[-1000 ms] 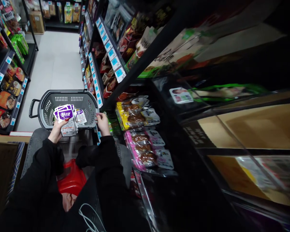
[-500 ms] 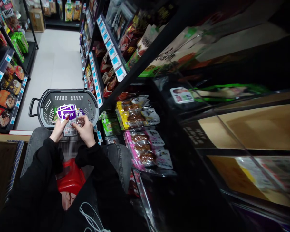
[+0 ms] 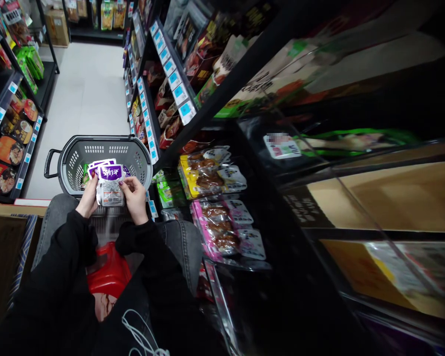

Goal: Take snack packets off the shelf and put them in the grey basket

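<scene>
Several purple-and-white snack packets (image 3: pixel 110 184) are in my hands, their printed backs towards me. Closed round the left side of the small stack is my left hand (image 3: pixel 88 197). My right hand (image 3: pixel 134 195) pinches the right edge of the front packet between thumb and fingers. Both hands are over the near rim of a grey shopping basket (image 3: pixel 106 139) with slotted walls. Inside it, green packaging (image 3: pixel 84 174) shows at the left, partly hidden by the packets.
Right of my knee, yellow packs (image 3: pixel 207 173) and pink packs (image 3: pixel 226 227) of snacks lie on a low black shelf. Shelves of bowl-shaped tubs (image 3: pixel 8 151) line the left. A red stool (image 3: pixel 107 274) is beneath me; cardboard boxes (image 3: pixel 3 252) stand at my left.
The front packet has been drawn apart from the stack towards the right, and its whole back now shows. My right hand has shifted slightly right with it.
</scene>
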`<action>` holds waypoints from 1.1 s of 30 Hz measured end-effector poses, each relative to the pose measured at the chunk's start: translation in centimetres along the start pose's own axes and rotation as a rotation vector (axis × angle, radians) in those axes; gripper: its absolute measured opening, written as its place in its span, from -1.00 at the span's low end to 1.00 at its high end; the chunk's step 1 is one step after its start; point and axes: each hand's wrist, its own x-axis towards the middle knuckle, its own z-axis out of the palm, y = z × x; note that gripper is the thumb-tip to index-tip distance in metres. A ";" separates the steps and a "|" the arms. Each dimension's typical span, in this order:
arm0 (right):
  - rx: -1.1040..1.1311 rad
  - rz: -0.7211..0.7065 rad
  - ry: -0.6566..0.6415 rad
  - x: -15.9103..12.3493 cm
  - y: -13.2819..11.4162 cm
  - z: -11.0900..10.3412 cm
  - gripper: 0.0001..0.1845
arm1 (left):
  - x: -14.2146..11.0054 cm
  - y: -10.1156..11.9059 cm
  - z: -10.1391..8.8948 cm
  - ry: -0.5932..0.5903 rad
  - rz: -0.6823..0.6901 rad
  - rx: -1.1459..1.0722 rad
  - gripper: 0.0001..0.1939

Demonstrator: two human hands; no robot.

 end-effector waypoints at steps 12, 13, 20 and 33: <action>0.061 -0.030 0.082 0.7 -0.7 -2.7 -0.63 | 0.0 0.5 0.1 0.042 0.057 0.011 -0.58; 0.081 -0.033 0.095 0.8 -0.8 -2.9 -0.63 | 0.0 0.5 0.1 0.046 0.053 0.012 -0.59; 0.652 0.221 -0.030 1.0 -1.4 -4.0 -0.81 | 0.0 0.3 0.0 0.061 0.041 0.004 -0.62; -0.333 0.080 0.285 2.5 0.2 -7.3 -0.80 | -0.1 0.7 0.2 0.086 0.032 -0.017 -0.66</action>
